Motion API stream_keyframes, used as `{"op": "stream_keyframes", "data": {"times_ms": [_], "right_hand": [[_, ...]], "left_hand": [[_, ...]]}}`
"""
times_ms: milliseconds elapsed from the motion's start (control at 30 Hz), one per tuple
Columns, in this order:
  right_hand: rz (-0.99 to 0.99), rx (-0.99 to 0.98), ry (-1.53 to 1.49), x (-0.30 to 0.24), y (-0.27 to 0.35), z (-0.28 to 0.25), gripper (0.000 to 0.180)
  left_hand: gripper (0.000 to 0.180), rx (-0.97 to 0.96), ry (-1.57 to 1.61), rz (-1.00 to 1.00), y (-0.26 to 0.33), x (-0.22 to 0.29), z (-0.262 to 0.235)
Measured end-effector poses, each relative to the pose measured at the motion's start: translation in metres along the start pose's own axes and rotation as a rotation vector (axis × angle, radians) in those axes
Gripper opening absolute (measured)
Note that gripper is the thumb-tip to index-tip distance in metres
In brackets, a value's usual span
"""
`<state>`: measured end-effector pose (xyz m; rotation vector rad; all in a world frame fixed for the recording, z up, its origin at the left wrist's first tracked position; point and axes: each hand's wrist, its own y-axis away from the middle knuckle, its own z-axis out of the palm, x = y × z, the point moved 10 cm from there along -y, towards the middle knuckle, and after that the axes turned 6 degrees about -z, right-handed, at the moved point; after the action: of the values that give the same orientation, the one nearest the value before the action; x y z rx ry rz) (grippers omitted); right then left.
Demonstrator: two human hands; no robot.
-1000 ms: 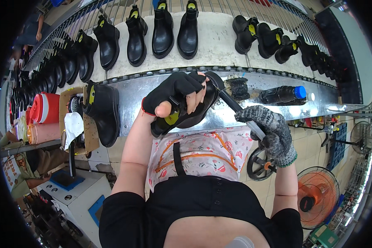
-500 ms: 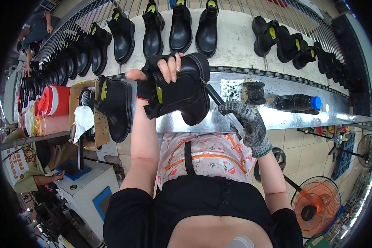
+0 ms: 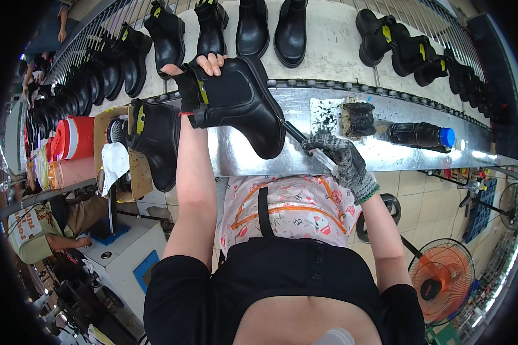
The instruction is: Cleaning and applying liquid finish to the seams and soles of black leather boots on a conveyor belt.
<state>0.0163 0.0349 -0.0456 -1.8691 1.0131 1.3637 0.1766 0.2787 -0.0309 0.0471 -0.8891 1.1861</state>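
Observation:
My left hand (image 3: pixel 212 64) grips a black ankle boot (image 3: pixel 236 98) by its upper, fingers over the side and thumb at the opening. The boot is tilted above the metal bench, toe toward me, with its sole edge facing right. In my right hand (image 3: pixel 339 158), in a grey knitted glove, is a slim pen-like applicator (image 3: pixel 294 131) with a dark shaft and a clear rear end. Its tip meets the edge of the sole near the toe. To the right lie a black-stained block (image 3: pixel 357 119), a speckled white sheet (image 3: pixel 323 109) and a dark bottle (image 3: pixel 417 135) with a blue cap.
Several black boots (image 3: pixel 290 34) stand on the pale conveyor (image 3: pixel 328 63) beyond the metal bench (image 3: pixel 242 164). Another boot (image 3: pixel 158 141) is at left by a cardboard box (image 3: pixel 141 190) and a red jug (image 3: pixel 77 138). A fan (image 3: pixel 440 282) stands lower right. Other people are at far left.
The boot has shifted left and its sole has turned more toward the right. My left hand moved left and up with it. The applicator's tip now meets the sole nearer the toe.

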Motion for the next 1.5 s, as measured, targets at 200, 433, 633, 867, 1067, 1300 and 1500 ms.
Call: {"op": "stream_keyframes", "data": {"times_ms": [200, 433, 633, 867, 1067, 1300, 1500], "right_hand": [[0.021, 0.064, -0.106, 0.015, 0.012, 0.006, 0.027], [0.325, 0.163, -0.659, 0.074, 0.039, 0.025, 0.042], [0.456, 0.385, -1.276, 0.116, 0.052, 0.040, 0.080], [0.445, 0.448, -1.218, 0.085, 0.063, 0.021, 0.088], [0.439, 0.598, -1.111, 0.083, 0.073, -0.004, 0.086], [0.439, 0.688, -0.911, 0.085, 0.067, -0.015, 0.080], [0.393, 0.667, -0.749, 0.068, 0.059, -0.022, 0.060]], "left_hand": [[0.099, 0.179, -0.036, -0.080, 0.009, -0.001, -0.041], [0.094, 0.649, -0.404, -0.136, 0.021, 0.004, -0.090], [0.079, 0.686, -0.497, -0.013, 0.028, 0.002, -0.098], [0.064, 0.710, -1.321, 0.075, 0.039, 0.028, -0.068], [0.066, 0.656, -1.710, 0.139, 0.043, 0.038, 0.005], [0.067, 0.820, -1.665, -0.015, 0.074, 0.026, 0.062], [0.066, 0.941, -1.696, -0.138, 0.097, 0.011, 0.108]]}}
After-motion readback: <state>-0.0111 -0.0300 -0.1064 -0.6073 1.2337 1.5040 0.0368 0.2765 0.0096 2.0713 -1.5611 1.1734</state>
